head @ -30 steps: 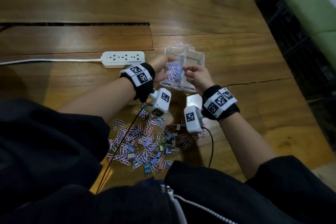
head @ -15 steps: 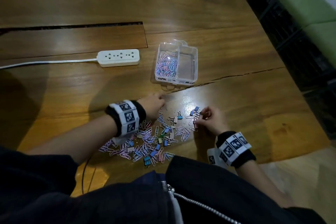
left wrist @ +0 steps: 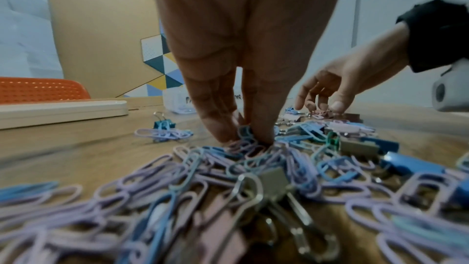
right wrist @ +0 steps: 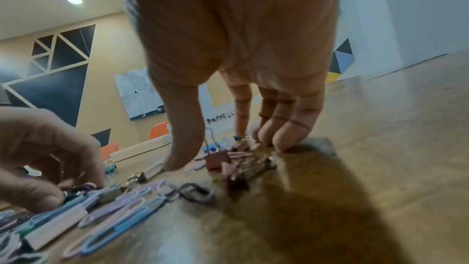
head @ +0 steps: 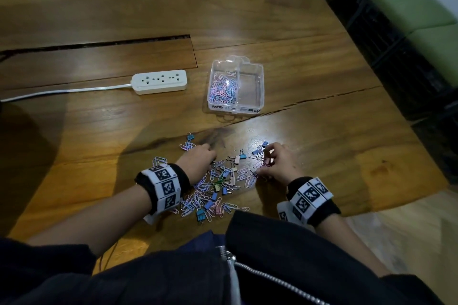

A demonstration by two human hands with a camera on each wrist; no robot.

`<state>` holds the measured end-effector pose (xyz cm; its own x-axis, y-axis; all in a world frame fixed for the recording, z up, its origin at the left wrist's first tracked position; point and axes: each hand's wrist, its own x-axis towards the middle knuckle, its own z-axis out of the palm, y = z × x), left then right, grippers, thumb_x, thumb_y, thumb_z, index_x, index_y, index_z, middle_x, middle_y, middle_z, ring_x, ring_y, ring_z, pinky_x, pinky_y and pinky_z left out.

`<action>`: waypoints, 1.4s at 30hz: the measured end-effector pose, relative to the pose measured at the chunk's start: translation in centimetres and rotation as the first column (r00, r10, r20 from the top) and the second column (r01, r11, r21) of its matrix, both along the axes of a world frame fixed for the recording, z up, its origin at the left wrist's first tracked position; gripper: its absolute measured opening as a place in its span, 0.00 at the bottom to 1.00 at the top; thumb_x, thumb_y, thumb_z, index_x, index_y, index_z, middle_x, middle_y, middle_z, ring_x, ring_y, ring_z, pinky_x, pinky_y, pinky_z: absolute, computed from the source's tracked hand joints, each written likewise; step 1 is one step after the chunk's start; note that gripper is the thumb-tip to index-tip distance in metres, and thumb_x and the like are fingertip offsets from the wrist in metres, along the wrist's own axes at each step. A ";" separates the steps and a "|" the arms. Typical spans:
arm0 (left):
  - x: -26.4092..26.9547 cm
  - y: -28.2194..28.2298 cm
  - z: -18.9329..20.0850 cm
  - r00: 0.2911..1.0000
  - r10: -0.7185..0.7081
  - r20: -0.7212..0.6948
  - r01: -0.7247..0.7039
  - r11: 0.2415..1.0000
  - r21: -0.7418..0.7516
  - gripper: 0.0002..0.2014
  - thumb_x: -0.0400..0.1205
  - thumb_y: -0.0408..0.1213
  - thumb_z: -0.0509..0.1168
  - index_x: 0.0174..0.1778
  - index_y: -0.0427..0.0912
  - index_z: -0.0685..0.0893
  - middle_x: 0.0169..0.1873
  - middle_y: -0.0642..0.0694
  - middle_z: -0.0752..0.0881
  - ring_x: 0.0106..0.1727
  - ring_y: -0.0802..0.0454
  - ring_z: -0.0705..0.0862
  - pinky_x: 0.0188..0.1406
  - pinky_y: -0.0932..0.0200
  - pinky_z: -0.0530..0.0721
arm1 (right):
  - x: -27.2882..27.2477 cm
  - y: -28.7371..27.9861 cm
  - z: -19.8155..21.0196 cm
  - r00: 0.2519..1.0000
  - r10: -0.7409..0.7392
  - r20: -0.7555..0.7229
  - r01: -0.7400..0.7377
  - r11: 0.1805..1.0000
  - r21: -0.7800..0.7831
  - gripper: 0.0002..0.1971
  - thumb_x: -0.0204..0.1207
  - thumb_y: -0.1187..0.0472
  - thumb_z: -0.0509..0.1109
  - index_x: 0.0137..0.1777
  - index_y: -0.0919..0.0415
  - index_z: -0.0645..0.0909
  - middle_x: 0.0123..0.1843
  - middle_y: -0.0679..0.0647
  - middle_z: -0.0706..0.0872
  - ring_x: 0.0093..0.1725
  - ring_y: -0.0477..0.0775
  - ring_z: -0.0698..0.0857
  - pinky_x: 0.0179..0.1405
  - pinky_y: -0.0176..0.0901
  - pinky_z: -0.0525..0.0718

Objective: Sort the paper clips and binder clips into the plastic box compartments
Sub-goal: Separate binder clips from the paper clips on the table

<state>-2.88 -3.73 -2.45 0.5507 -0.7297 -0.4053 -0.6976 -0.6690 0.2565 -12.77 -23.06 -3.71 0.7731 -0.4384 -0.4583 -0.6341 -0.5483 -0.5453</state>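
On the wooden table point(head: 309, 62) we had the white power strip point(head: 159, 81) lying to the left of the clear plastic box point(head: 260, 86), which sat well beyond our hands; its left compartment held a heap of pastel paper clips point(head: 223, 90), while the right compartment showed no clips that we could make out. Nearer to us a loose pile of paper clips and binder clips point(head: 218, 188) spread across the wood between our wrists, with a small separate cluster point(head: 187, 144) off to the far left of it. Our left hand point(head: 199, 160) reached down into the pile, and the left wrist view showed its fingertips point(left wrist: 220, 129) drawn close together and pressed onto the pastel clips, a blue paper clip point(left wrist: 244, 130) standing between thumb and finger; whether it was truly pinched we could not tell. Our right hand point(head: 277, 164) worked the right edge of the pile, its thumb point(right wrist: 181, 154) and curled fingers point(right wrist: 284, 138) set down on either side of a pink binder clip point(right wrist: 218, 160) and a few clips beside it, closing round them without lifting them off the wood.
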 end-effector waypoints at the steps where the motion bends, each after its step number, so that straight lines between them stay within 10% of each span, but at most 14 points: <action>1: 0.0 0.1 0.0 1.000 0.019 -0.016 -0.019 1.000 -0.001 0.13 0.82 0.34 0.59 0.62 0.37 0.77 0.59 0.41 0.78 0.59 0.46 0.78 0.60 0.56 0.78 | 0.1 0.2 0.0 1.000 0.022 -0.004 -0.022 0.999 -0.038 0.27 0.61 0.56 0.80 0.58 0.55 0.74 0.62 0.55 0.74 0.63 0.55 0.73 0.65 0.49 0.77; 14: 1.4 0.1 0.3 0.915 0.279 -0.292 -0.336 0.927 -0.167 0.09 0.73 0.24 0.67 0.47 0.38 0.80 0.48 0.44 0.78 0.42 0.53 0.75 0.34 0.71 0.72 | 1.5 1.0 0.7 0.981 0.191 0.013 -0.182 0.952 -0.248 0.04 0.75 0.59 0.68 0.45 0.59 0.81 0.53 0.56 0.81 0.59 0.56 0.75 0.65 0.54 0.73; 18: 1.5 -0.4 0.0 0.935 0.267 -0.232 -0.300 0.947 -0.116 0.14 0.76 0.28 0.66 0.57 0.39 0.81 0.53 0.43 0.74 0.54 0.48 0.76 0.52 0.61 0.77 | 1.3 0.9 0.8 0.973 0.214 0.089 -0.189 0.955 -0.229 0.05 0.74 0.59 0.69 0.40 0.60 0.80 0.47 0.58 0.82 0.53 0.57 0.77 0.51 0.40 0.75; 26: 2.4 -1.1 0.2 0.896 0.339 -0.287 -0.397 0.901 -0.175 0.07 0.71 0.29 0.74 0.42 0.36 0.83 0.44 0.44 0.81 0.44 0.49 0.81 0.50 0.53 0.84 | 0.8 -0.2 1.6 0.949 -0.214 0.232 0.179 0.971 0.160 0.11 0.66 0.68 0.75 0.29 0.59 0.77 0.32 0.52 0.82 0.37 0.52 0.82 0.40 0.44 0.83; 33: 3.1 -1.0 0.8 0.916 0.279 -0.288 -0.331 0.931 -0.153 0.12 0.77 0.25 0.65 0.56 0.36 0.83 0.54 0.43 0.83 0.58 0.46 0.82 0.57 0.61 0.81 | -0.3 -1.1 2.2 0.855 -0.499 0.141 0.279 0.672 0.686 0.10 0.76 0.75 0.62 0.55 0.67 0.77 0.38 0.55 0.80 0.34 0.50 0.79 0.32 0.39 0.82; 37: 2.8 -1.0 0.9 0.976 0.160 -0.149 -0.175 0.980 -0.094 0.12 0.79 0.29 0.63 0.58 0.38 0.82 0.59 0.41 0.80 0.60 0.45 0.80 0.59 0.58 0.78 | -0.6 -1.7 2.2 0.773 -0.632 -0.051 0.360 0.370 0.856 0.12 0.82 0.71 0.51 0.48 0.67 0.77 0.42 0.60 0.76 0.36 0.51 0.77 0.25 0.34 0.83; 42: 2.8 -1.2 0.9 0.986 0.139 -0.094 -0.145 0.988 -0.060 0.10 0.81 0.32 0.60 0.57 0.37 0.80 0.56 0.40 0.83 0.57 0.45 0.81 0.59 0.54 0.80 | -1.1 -2.6 1.3 0.677 -0.725 -0.126 0.399 0.219 0.890 0.10 0.76 0.68 0.52 0.38 0.65 0.74 0.35 0.55 0.71 0.31 0.49 0.72 0.24 0.33 0.75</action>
<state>-0.03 -4.94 -1.52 0.6142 -0.6737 -0.4109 -0.5690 -0.7389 0.3609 -13.91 -25.68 -2.45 0.6317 -0.3572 -0.6880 -0.3114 0.6958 -0.6472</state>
